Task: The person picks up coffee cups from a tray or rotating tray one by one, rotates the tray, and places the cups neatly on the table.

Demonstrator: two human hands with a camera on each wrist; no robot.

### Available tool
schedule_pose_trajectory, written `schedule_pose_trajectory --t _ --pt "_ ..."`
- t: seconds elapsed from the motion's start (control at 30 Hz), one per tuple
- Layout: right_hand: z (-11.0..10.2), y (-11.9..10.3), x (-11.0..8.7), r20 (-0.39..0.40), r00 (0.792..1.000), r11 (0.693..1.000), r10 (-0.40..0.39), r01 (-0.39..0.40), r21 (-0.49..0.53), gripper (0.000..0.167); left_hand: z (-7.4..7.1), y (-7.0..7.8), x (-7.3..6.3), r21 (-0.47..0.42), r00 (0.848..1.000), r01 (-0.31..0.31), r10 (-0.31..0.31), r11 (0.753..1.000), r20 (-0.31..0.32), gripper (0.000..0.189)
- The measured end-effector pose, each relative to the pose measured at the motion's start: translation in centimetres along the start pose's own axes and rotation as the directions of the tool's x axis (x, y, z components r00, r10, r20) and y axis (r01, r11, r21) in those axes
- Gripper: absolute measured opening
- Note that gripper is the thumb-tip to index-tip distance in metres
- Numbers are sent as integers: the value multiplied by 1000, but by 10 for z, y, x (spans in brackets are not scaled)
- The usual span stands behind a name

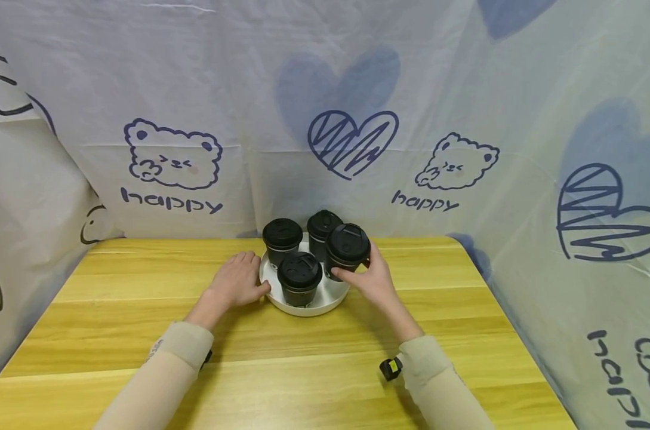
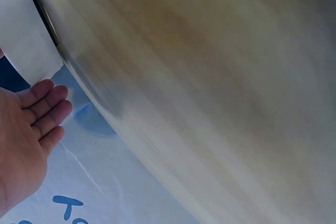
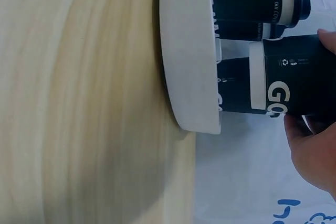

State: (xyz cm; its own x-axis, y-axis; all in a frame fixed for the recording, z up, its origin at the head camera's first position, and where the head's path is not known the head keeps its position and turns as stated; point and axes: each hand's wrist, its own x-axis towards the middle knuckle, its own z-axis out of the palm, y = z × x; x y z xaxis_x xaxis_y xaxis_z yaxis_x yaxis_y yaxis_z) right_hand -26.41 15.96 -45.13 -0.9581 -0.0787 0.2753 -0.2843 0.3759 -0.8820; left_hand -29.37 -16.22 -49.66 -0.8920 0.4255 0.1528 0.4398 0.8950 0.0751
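Beige sleeves (image 1: 158,376) lie at seven and five o'clock. The left hand (image 1: 236,282), fingers nearly straight, touches the round white tray (image 1: 332,297) at nine, probably steadying it. Three lidded black paper cups (image 1: 300,275) stand at ten, six and one; the right hand's (image 1: 374,278) fingers curl round a fourth cup (image 1: 347,248), held up at two.

Heart-printed cloth (image 1: 249,77) hangs behind a wooden table (image 1: 303,370).
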Motion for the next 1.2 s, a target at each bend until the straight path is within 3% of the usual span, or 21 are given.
schedule_pose_trajectory --t 0.47,1.2 --pt "-14 -9 -3 -41 999 1000 -14 14 -8 84 -2 1 -1 0 1000 2 -2 1000 11 61" --pt "-49 11 1 -147 989 998 23 -31 -48 83 -1 1 0 21 1000 -2 2 1000 5 59"
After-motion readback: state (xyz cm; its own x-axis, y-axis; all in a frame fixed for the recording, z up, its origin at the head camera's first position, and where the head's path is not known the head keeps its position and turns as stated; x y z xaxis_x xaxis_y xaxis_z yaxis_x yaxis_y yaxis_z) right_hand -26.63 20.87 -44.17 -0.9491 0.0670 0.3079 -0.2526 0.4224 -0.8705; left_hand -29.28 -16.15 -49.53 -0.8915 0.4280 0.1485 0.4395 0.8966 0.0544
